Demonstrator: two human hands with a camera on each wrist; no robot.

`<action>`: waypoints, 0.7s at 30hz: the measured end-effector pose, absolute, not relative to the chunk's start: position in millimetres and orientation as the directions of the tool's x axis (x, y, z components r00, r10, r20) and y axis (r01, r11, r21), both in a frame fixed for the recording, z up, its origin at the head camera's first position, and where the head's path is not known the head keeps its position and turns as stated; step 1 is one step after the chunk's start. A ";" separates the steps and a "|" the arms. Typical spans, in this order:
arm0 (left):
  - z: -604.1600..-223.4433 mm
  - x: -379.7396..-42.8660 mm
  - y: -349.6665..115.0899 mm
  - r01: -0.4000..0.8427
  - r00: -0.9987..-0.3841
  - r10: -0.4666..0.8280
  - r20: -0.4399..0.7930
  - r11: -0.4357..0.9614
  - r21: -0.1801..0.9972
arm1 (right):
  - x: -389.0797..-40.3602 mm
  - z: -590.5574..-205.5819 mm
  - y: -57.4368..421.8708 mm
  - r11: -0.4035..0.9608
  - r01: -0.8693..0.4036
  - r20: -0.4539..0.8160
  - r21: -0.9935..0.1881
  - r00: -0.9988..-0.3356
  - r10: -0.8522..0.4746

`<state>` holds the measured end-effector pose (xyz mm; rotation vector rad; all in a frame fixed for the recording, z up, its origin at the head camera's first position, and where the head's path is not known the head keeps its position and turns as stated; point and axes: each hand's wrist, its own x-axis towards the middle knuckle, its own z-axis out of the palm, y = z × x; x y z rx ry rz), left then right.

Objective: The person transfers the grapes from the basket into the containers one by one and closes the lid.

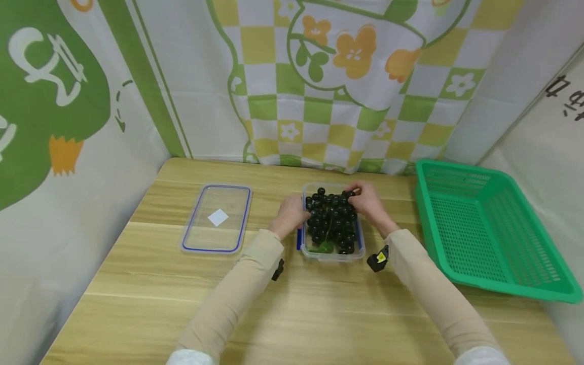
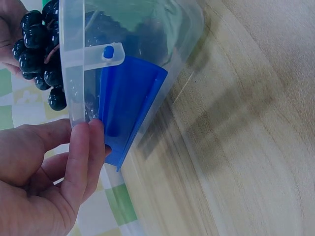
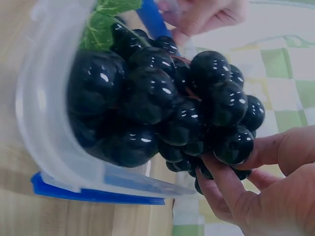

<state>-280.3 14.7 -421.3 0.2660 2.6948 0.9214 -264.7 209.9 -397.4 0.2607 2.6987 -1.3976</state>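
Note:
A bunch of shiny black grapes with a green leaf fills a clear plastic container at the middle of the table. On the container's left side, my left hand grips the rim, its fingers beside a hanging blue latch in the left wrist view. At the far right corner, my right hand holds the end of the bunch. The right wrist view shows its fingers and thumb curled round several grapes, which rise above the rim.
A clear lid with a blue edge and a white square label lies left of the container. To the right stands a green slotted basket. Behind the wooden table hangs a checkered cloth.

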 end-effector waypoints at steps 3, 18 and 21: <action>-420.2 -280.4 15.0 0.075 -0.944 0.256 -0.207 0.781 0.620 | -263.8 -402.7 206.8 0.602 0.180 -0.133 -0.778 -0.983 0.123; -420.2 -276.2 12.0 0.084 -0.942 0.264 -0.209 0.784 0.615 | -266.5 -427.5 223.4 0.827 -0.093 0.086 -0.554 -0.995 -0.054; -419.8 -276.9 10.8 0.071 -0.943 0.253 -0.215 0.786 0.614 | -280.3 -453.6 242.3 0.816 -0.171 0.158 -0.553 -0.983 -0.099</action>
